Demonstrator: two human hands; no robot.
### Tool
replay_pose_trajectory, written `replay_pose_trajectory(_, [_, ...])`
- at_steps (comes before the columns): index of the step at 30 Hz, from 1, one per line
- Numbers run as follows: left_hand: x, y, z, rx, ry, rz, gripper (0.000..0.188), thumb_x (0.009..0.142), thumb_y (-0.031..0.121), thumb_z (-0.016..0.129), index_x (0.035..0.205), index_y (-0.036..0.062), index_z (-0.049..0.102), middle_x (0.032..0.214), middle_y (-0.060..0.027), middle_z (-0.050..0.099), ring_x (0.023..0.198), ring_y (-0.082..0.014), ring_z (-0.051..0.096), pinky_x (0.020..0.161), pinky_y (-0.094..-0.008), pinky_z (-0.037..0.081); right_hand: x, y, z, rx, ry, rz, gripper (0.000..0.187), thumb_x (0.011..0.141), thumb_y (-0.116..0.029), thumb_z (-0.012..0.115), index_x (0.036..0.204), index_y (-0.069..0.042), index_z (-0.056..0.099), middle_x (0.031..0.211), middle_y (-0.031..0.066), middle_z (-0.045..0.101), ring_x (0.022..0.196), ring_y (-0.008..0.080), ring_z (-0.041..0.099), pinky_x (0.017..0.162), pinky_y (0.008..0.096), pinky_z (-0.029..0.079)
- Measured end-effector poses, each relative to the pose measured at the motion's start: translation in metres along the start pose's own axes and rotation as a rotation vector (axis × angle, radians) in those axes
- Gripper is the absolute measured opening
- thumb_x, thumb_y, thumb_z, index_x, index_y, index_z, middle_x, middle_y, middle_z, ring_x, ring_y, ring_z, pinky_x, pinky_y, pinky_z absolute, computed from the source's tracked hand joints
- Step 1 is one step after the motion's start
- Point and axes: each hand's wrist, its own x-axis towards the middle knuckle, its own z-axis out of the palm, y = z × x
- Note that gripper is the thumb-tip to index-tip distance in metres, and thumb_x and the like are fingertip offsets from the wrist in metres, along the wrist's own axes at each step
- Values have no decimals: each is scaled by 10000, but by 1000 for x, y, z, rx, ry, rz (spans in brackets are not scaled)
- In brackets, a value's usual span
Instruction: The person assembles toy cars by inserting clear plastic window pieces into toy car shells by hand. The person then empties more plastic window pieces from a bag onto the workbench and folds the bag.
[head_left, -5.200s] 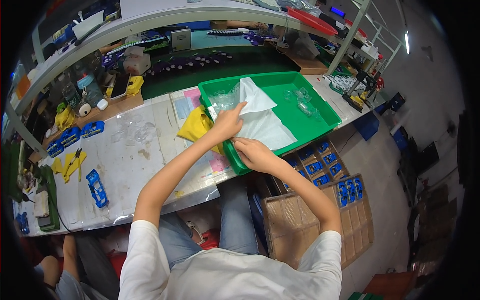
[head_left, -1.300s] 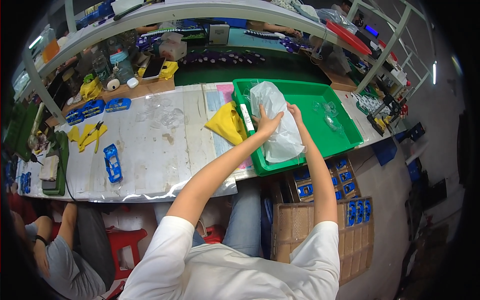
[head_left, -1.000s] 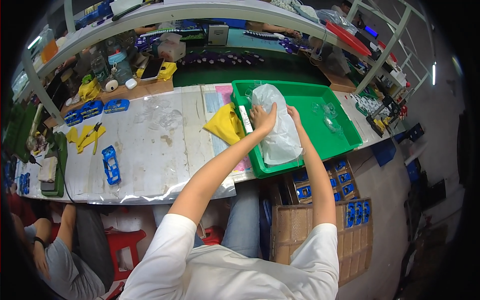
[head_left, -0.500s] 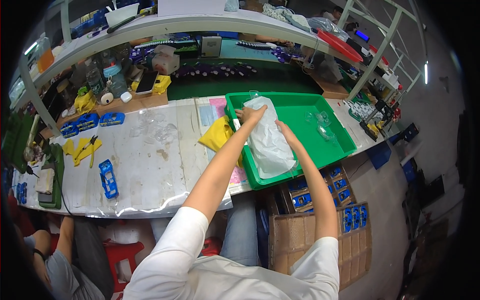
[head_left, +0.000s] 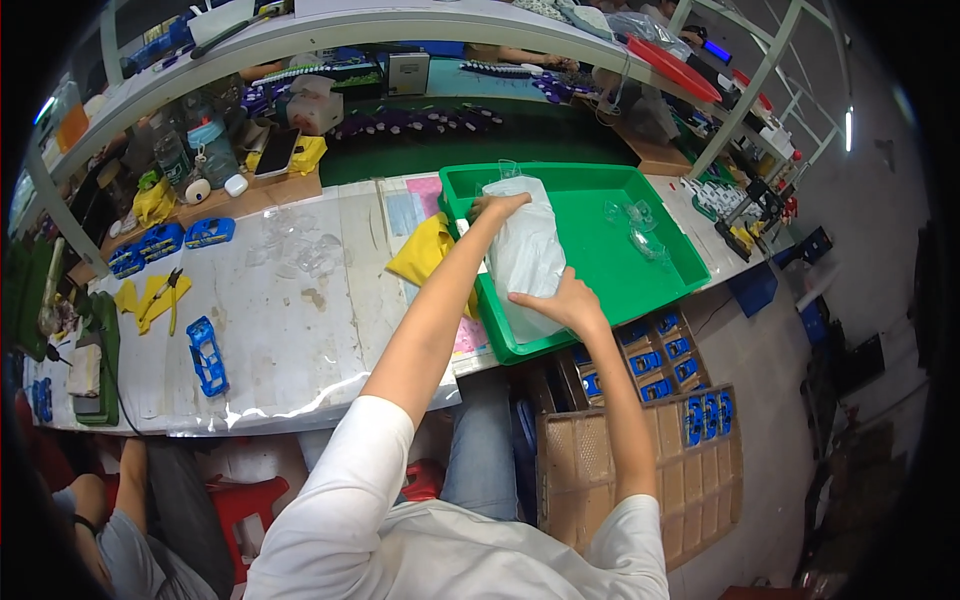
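Observation:
A long white bag-like bundle (head_left: 528, 235), wrinkled and soft-looking, lies along the left side of a green plastic tray (head_left: 640, 183). My left hand (head_left: 497, 208) grips its far end, the fingers partly hidden behind the bundle's edge. Lower down, my right hand (head_left: 572, 302) holds the near part, thumb across the top and fingers along its right side. What the bundle contains is hidden. Small clear plastic pieces (head_left: 645, 240) lie in the tray's right part, and another clear piece (head_left: 510, 168) shows at its far left corner.
Left of the tray are a yellow cloth (head_left: 425, 250), loose clear plastic parts (head_left: 310, 255), a blue toy car body (head_left: 208, 357) and pliers (head_left: 173, 300). Cardboard compartment boxes (head_left: 600, 450) with blue car bodies stand below right. A shelf (head_left: 380, 28) spans overhead. Another person (head_left: 120, 520) sits at left.
My right hand has come nearer and onto the bundle's near part, its thumb now over the top. My left hand stays at the far end. The whole view has shifted slightly.

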Motion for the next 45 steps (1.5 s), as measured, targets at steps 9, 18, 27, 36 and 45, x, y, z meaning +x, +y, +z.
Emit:
replay_pose_trajectory(9, [47,0,22,249,-89,178,1160,485,661,650,1340,-23,269,1385,-253,239,1281,-402,225,1044,-433,215,-20,-25,31,-369,293,136,1151,411,-675,726,1164,100,330,985,255,557,890,363,581,784,445,455])
replay_pose_trajectory(18, [49,3,38,254,-74,159,1030,539,614,667,1294,-7,343,1338,-218,324,1236,-346,312,1017,-401,259,-17,-26,35,-435,297,218,1109,397,-612,775,1159,67,341,1016,220,543,903,313,579,780,412,462])
replay_pose_trajectory(27, [80,-7,37,37,-156,250,811,602,513,691,1201,4,495,1220,-177,493,1081,-289,504,926,-356,386,-8,-13,35,-299,385,105,826,465,-478,782,1010,19,412,882,187,582,760,307,614,670,380,508])
replay_pose_trajectory(36, [54,-6,52,-21,-320,286,758,627,462,704,1173,-24,504,1198,-182,502,1053,-278,519,904,-357,404,-3,14,35,-201,490,5,556,594,-356,701,917,12,438,764,206,584,676,360,603,605,431,498])
replay_pose_trajectory(45, [53,-8,44,-246,-523,317,669,739,436,619,1229,12,453,1203,-158,497,1056,-268,508,909,-371,396,-2,13,16,-139,531,-56,516,618,-341,696,900,7,439,788,206,586,705,373,596,621,444,489])
